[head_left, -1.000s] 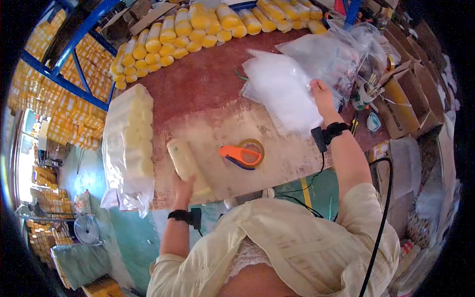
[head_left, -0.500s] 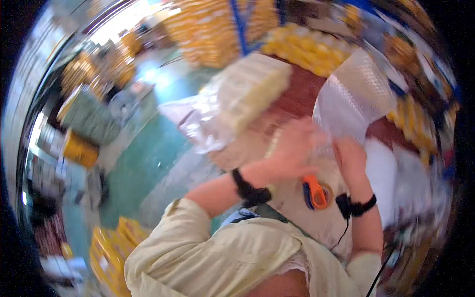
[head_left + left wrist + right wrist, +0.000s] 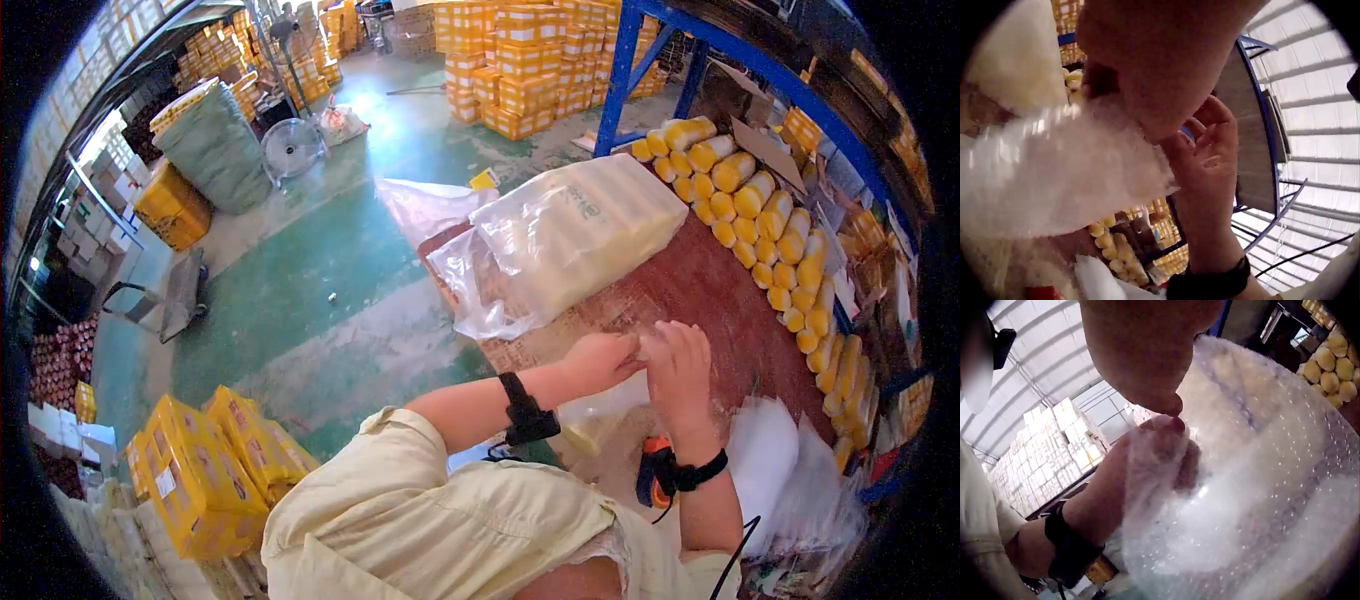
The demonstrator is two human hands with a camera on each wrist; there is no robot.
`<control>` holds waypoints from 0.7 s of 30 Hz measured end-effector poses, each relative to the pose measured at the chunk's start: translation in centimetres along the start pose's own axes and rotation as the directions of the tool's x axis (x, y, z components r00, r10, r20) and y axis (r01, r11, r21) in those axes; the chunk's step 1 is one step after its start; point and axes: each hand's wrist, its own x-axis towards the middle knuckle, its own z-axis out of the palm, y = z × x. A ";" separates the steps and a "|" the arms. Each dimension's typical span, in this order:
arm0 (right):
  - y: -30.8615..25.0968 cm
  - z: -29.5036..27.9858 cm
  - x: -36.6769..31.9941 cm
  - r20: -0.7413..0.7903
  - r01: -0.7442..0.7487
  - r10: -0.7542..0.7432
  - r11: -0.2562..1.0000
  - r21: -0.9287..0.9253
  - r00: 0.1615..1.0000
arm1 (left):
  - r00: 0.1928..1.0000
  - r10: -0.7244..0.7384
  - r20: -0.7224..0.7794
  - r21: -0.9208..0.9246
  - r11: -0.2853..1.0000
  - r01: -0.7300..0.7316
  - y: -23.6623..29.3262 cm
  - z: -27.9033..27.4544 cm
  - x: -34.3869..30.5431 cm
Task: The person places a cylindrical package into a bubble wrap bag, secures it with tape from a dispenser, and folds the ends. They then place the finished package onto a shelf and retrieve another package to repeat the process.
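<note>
Both hands meet over the near part of the table, at the edge of a clear piece of bubble wrap (image 3: 1254, 487) that hangs below them. My left hand (image 3: 602, 362) pinches this edge, its fingertips showing through the film in the right wrist view. Right beside it, my right hand (image 3: 680, 372) has its thumb and fingertips at the same edge. Under the hands on the table lies a cream-coloured roll (image 3: 592, 436), partly covered by the bubble wrap. An orange tape dispenser (image 3: 655, 470) lies by the right wrist, half hidden by it.
A large plastic-wrapped pack of cream rolls (image 3: 590, 235) sits at the table's left end. White packing sheets (image 3: 762, 440) lie at the right. Yellow-ended rolls (image 3: 755, 200) are stacked along the far edge, beneath a blue rack (image 3: 625, 75). Yellow-taped boxes (image 3: 205, 490) stand on the floor.
The left hand let go of the cream roll; the right hand brought over bubble wrap from the white stack. Both hands now meet at its edge. The head view has turned left.
</note>
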 end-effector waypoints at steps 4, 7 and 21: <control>0.0 2.6 1.1 0.161 0.049 -0.055 0.998 0.045 0.985 | 0.901 -0.289 0.323 -0.506 0.752 0.422 -3.5 -1.8 1.1; -0.8 3.2 2.2 0.288 -0.162 0.114 0.975 0.151 0.951 | 0.777 -0.334 0.533 -0.664 0.404 0.629 -5.0 -3.3 1.4; -3.6 3.3 6.7 0.408 -0.060 -0.020 0.981 0.182 0.913 | 0.987 -0.130 -0.099 -0.309 0.947 0.094 -13.7 -3.5 4.8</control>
